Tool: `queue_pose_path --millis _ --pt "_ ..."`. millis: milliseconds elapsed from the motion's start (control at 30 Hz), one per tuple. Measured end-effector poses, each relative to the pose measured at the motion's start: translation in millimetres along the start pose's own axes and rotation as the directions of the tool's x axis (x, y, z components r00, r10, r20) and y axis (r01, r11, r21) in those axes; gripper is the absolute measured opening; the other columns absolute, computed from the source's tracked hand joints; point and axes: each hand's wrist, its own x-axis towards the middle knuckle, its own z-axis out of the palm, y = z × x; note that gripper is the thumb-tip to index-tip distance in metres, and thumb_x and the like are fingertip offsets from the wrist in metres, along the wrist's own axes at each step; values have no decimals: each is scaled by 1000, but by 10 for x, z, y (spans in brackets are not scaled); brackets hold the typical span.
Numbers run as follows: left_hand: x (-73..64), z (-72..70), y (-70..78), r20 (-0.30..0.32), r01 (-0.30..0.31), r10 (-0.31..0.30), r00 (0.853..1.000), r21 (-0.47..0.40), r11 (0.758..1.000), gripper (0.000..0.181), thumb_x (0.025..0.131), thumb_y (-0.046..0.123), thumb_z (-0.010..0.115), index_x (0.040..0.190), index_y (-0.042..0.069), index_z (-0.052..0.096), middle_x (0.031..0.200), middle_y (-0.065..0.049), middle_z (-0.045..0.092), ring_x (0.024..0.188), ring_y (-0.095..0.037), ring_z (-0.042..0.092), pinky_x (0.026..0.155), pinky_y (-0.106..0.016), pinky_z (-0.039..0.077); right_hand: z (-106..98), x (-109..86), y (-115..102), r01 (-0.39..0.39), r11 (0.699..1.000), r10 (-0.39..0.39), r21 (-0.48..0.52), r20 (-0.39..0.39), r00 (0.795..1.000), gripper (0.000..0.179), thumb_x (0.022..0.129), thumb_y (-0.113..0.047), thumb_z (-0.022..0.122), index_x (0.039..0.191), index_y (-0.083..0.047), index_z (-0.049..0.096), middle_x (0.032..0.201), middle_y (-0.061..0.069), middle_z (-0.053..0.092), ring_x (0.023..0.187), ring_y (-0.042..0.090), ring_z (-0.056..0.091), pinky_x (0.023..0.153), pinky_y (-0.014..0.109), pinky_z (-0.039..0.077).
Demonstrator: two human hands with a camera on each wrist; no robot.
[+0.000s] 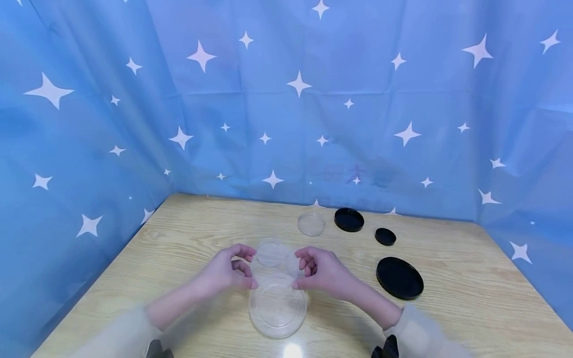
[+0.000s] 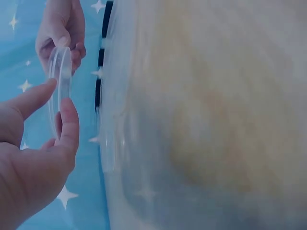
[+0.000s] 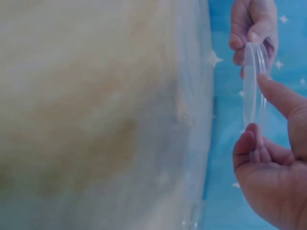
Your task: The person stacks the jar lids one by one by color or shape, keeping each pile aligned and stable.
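Both hands hold one clear round plastic dish point(image 2: 61, 72), seen nearly edge-on in the wrist views. At its left side, my left hand point(image 1: 230, 268) pinches the rim between thumb and curled fingers. Across from it, my right hand point(image 1: 324, 271) grips the other side the same way. In the head view the held dish overlaps other transparent pieces, so its outline is faint. Just beyond the hands lie a clear round piece point(image 1: 269, 253) and a smaller one point(image 1: 292, 263). On the near side, a large clear round dish point(image 1: 277, 313) rests on the table.
On the wooden table point(image 1: 192, 223), another clear dish point(image 1: 311, 224) sits toward the back. To its right are a black round dish point(image 1: 349, 221), a small black one point(image 1: 385, 236) and a large black one point(image 1: 400, 278). A blue star-patterned curtain point(image 1: 268, 114) borders the table.
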Motion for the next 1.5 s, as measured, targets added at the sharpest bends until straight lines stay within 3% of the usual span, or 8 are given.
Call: queue_pose_path --millis 267,467,733,967,1233,1500 --pt "-219 152 -60 32 9 -10 999 28 1000 75 71 -6 86 135 -13 48 120 -20 51 85 -21 64 67 -25 55 153 -182 85 18 1000 -16 -25 61 998 62 77 -11 90 126 11 58 89 2 60 74 11 54 68 22 49" --pt "-286 224 -85 48 19 -23 999 75 997 74 69 -7 86 134 -11 51 117 -16 54 84 -20 64 66 -25 56 235 -289 142 33 997 -29 -73 54 998 59 71 -12 92 118 7 61 88 0 59 70 8 54 65 21 48" --pt "-298 262 -94 45 -5 -2 999 159 987 72 66 -7 87 130 -12 53 113 -14 56 77 -18 61 57 -22 53 275 -313 111 26 989 -20 -143 44 999 62 69 -12 93 119 6 61 88 -1 56 70 8 55 65 23 49" --pt "-300 262 -91 41 -13 3 999 222 975 71 66 -5 88 128 -12 54 110 -12 57 76 -17 60 57 -22 51 296 -301 90 29 978 -19 -208 48 999 63 68 -15 95 118 5 63 88 -2 54 69 7 54 64 23 48" --pt "-318 247 -97 46 -13 1 999 259 966 71 65 -4 88 128 -11 54 111 -12 56 77 -17 59 59 -22 51 293 -304 89 42 978 -31 -204 55 998 65 68 -17 95 121 6 65 88 -1 53 70 6 53 64 23 49" --pt "-299 209 -108 61 -13 -2 998 234 972 73 69 -1 88 132 -8 53 113 -13 52 78 -15 58 61 -22 51 201 -325 90 54 990 -49 -131 45 998 64 74 -20 92 127 4 64 88 0 58 69 8 56 65 24 50"
